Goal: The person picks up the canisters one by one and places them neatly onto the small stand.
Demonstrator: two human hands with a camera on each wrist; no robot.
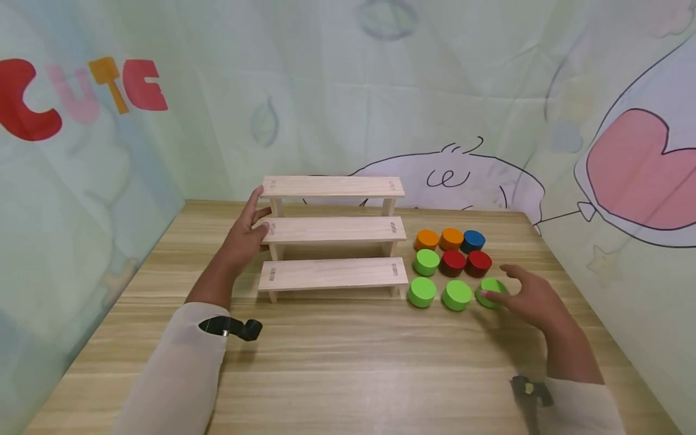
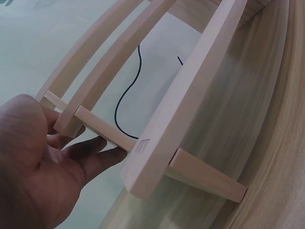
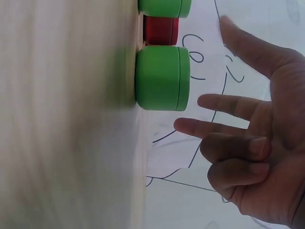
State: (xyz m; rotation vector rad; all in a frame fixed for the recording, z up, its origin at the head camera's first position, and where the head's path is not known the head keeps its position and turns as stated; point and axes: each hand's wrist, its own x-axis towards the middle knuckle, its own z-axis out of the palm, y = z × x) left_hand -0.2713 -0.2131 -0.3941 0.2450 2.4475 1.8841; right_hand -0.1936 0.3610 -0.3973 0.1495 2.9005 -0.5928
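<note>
A pale wooden three-tier stand (image 1: 333,229) stands on the table, its planks stepping up toward the back. At its left end my left hand (image 1: 247,238) holds the side, thumb at the middle plank and a finger up by the top plank. In the left wrist view several fingers (image 2: 97,160) reach the stand's side leg. My right hand (image 1: 535,299) hovers over the front-right green round block (image 1: 493,292), thumb and forefinger spread around it. The right wrist view shows a gap between that hand (image 3: 257,143) and the nearest green block (image 3: 159,78); two fingers are folded.
Beside the stand's right end sit more round blocks: green (image 1: 422,292), red (image 1: 453,263), orange (image 1: 427,240) and a blue one (image 1: 473,241), in three rows. A printed cloth (image 1: 326,90) hangs behind the wooden table (image 1: 348,362) and along both sides.
</note>
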